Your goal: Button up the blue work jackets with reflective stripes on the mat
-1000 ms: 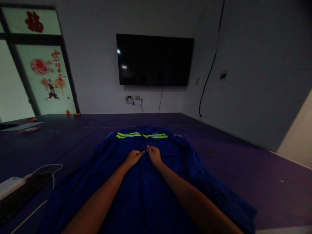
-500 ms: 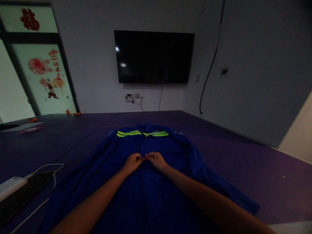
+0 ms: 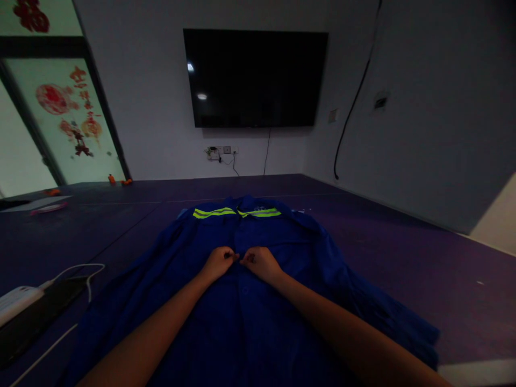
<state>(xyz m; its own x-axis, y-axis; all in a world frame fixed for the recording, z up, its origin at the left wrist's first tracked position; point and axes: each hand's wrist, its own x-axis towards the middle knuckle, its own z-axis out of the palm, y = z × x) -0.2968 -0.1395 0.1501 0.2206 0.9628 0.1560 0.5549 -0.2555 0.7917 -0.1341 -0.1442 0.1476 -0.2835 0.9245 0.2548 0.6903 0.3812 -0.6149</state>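
Note:
A blue work jacket [image 3: 282, 242] with yellow-green reflective stripes near its collar lies spread flat on a dark purple surface [image 3: 403, 258]. My left hand [image 3: 219, 262] and my right hand [image 3: 261, 263] meet at the jacket's middle front. Both hands have their fingers pinched together on the front edge of the fabric, fingertips almost touching each other. What lies between the fingertips is too small and dark to make out. Both forearms stretch over the lower part of the jacket.
A white power strip [image 3: 16, 298] with a cable and a dark flat device [image 3: 40, 314] lie at the left. A black television [image 3: 255, 78] hangs on the far wall above a socket [image 3: 221, 151]. A window with red paper decorations [image 3: 60, 113] is at the left.
My hands have slid a little toward me along the jacket front and stay pinched together. The camera has tilted, so the wall and television sit higher in view.

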